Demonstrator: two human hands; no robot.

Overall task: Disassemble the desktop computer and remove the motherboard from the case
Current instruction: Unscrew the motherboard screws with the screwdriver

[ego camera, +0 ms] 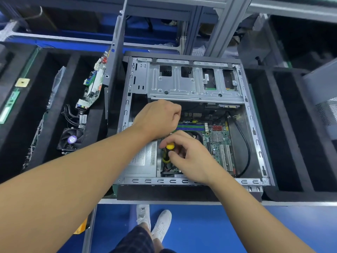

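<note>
An open grey computer case (255, 136) lies on its side in front of me. The green motherboard (219, 143) sits inside, at the right of the silver power supply (144, 161). My right hand (189, 156) grips a yellow-and-black screwdriver (168, 152), held upright over the board's near left part. My left hand (160, 119) is closed into a fist over the board's far left area, beside the coloured memory slots (191, 126); whether it holds anything is hidden. A metal drive cage (182, 83) spans the far half of the case.
Black foam trays flank the case. The left ones hold another circuit board (94, 83), a cooling fan (71, 140), cables and a memory stick (11, 105). A black cable (246, 143) loops inside the case at the right. Grey frame posts (116, 48) stand behind.
</note>
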